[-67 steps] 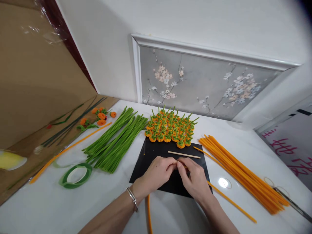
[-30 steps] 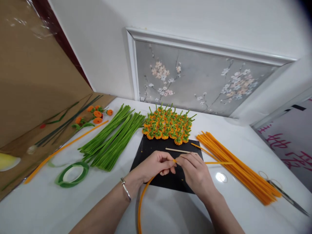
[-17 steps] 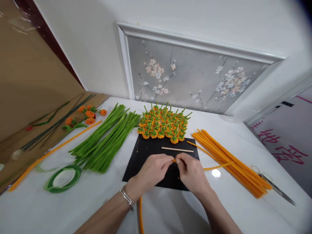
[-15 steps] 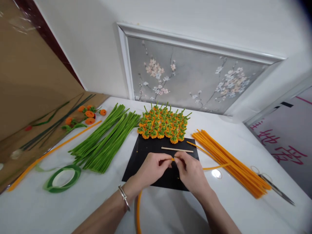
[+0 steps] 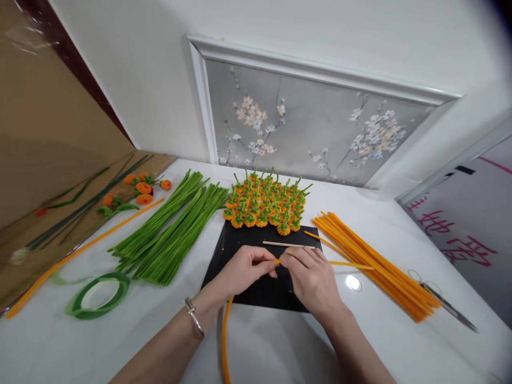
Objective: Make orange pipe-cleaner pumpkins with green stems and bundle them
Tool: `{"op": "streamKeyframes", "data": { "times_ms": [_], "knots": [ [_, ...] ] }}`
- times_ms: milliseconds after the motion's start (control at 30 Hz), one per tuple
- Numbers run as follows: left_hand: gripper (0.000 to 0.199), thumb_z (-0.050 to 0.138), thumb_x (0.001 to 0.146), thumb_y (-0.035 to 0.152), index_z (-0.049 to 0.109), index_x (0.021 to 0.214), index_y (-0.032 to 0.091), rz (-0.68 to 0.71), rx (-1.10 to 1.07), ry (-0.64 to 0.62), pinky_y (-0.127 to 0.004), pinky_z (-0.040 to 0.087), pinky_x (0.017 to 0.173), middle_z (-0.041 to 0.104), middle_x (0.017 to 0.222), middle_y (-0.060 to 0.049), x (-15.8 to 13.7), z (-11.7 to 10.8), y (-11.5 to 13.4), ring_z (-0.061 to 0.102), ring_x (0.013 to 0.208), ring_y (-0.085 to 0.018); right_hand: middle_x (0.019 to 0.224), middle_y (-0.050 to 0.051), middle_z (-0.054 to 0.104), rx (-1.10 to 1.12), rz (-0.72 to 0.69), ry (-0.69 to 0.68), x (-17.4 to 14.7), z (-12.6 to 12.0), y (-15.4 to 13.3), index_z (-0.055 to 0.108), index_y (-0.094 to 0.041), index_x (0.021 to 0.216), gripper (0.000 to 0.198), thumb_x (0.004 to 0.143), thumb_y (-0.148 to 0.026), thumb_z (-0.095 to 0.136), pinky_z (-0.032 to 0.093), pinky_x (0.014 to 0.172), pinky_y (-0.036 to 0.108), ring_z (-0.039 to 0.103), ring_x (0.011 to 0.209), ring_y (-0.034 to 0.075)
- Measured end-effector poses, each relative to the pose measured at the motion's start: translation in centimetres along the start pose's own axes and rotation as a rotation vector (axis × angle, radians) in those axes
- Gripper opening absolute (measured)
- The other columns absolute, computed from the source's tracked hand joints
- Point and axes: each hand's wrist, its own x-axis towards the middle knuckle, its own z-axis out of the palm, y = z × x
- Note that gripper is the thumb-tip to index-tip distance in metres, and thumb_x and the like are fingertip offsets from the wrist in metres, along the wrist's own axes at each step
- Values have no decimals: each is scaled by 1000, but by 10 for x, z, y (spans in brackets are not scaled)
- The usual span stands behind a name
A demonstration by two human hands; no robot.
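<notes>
Above a black mat [image 5: 256, 296], my left hand [image 5: 250, 269] pinches an orange pipe cleaner [image 5: 277, 262] between thumb and fingertips. My right hand [image 5: 310, 274] is closed on the same pipe cleaner, its fingertips nearly touching those of the left. One orange length runs out to the right past my right hand; another curves down toward me below my left wrist. Part of the strand is hidden by my fingers. Just beyond my hands a thin pale stick [image 5: 284, 244] lies on the mat. Behind it stand several small orange pipe-cleaner flowers [image 5: 266, 202] with green stems pointing up.
To the left lie green pipe cleaners [image 5: 176, 234], a roll of green tape [image 5: 120, 290] and finished orange flowers [image 5: 144, 188]. On the right are a bundle of orange pipe cleaners [image 5: 380, 272] and scissors [image 5: 452, 309]. A white wall with a framed panel [image 5: 304, 117] rises behind.
My right hand has turned over, its back and knuckles now showing more and its fingers lying flatter across the strand. The left still pinches. The view has shifted slightly.
</notes>
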Motion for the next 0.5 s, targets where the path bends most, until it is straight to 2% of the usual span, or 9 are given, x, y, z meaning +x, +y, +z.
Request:
{"op": "streamKeyframes", "data": {
  "times_ms": [100, 200, 267, 367, 433, 500],
  "knots": [
    [21, 50, 88, 15, 71, 83, 16, 272, 371, 123, -25, 46, 69, 72, 79, -3, -2, 4, -4, 64, 73, -15, 87, 4, 69, 30, 111, -24, -1, 1, -4, 64, -19, 84, 21, 89, -9, 46, 37, 68, 31, 59, 79, 18],
    [26, 43, 92, 13, 69, 91, 17, 515, 781, 193, -28, 46, 70, 71, 82, -6, -4, 5, -10, 62, 74, -18, 78, 2, 66, 121, 243, -88, -1, 2, -8, 61, -20, 77, 21, 87, -8, 46, 37, 65, 29, 58, 74, 17],
    [27, 42, 93, 12, 68, 92, 17, 584, 930, 192, -29, 47, 68, 70, 81, -6, -5, 6, -12, 61, 73, -18, 72, 1, 63, 176, 305, -136, -2, 2, -9, 58, -20, 72, 22, 87, -9, 46, 37, 63, 27, 57, 70, 16],
    [23, 46, 92, 14, 68, 93, 17, 517, 850, 172, -29, 48, 72, 70, 83, -6, -3, 6, -11, 62, 76, -19, 72, 1, 63, 167, 309, -148, -3, 1, -6, 59, -21, 73, 23, 88, -10, 46, 37, 63, 27, 58, 71, 16],
    [17, 52, 90, 20, 68, 95, 18, 393, 612, 148, -28, 48, 76, 71, 88, -6, -2, 5, -9, 63, 80, -18, 79, 2, 67, 108, 246, -113, -3, 0, -3, 62, -21, 78, 21, 89, -10, 47, 36, 65, 29, 58, 75, 17],
    [23, 52, 91, 32, 69, 94, 17, 208, 295, 83, -25, 48, 68, 71, 87, -5, -2, 3, -4, 62, 72, -15, 86, 2, 70, 49, 160, -67, -2, -4, 0, 64, -21, 84, 21, 91, -11, 47, 34, 66, 30, 58, 76, 17]
  ]
}}
